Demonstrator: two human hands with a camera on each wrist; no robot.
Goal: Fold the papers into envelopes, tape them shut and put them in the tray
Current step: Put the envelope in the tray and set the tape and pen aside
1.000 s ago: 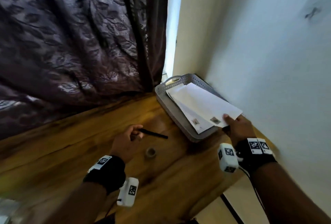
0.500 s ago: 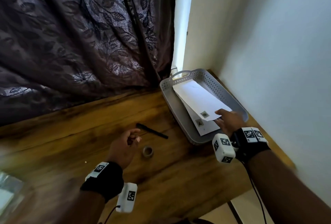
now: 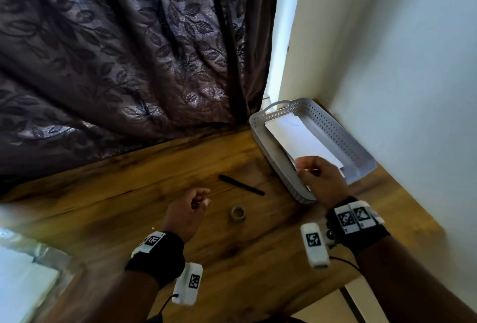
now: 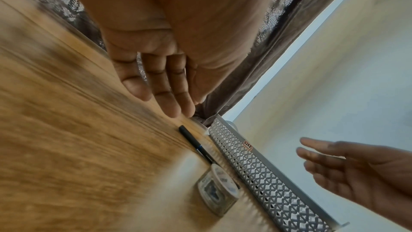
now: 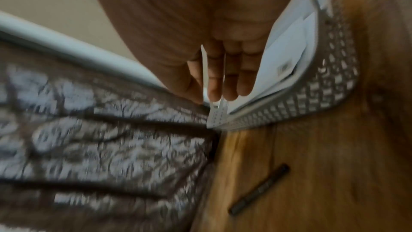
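White envelopes lie in grey tray | step: placing done, I judge | right hand loose, empty | left hand loosely curled, empty | next: fresh paper to fold

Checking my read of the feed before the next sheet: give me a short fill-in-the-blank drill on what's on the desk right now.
1. The folded white envelopes lie inside the grey ____.
2. The black pen lies on the wooden ____.
3. The tape roll sits between the pen and the table's ____ edge.
4. The left hand holds ____.

Missing words: tray; table; near; nothing
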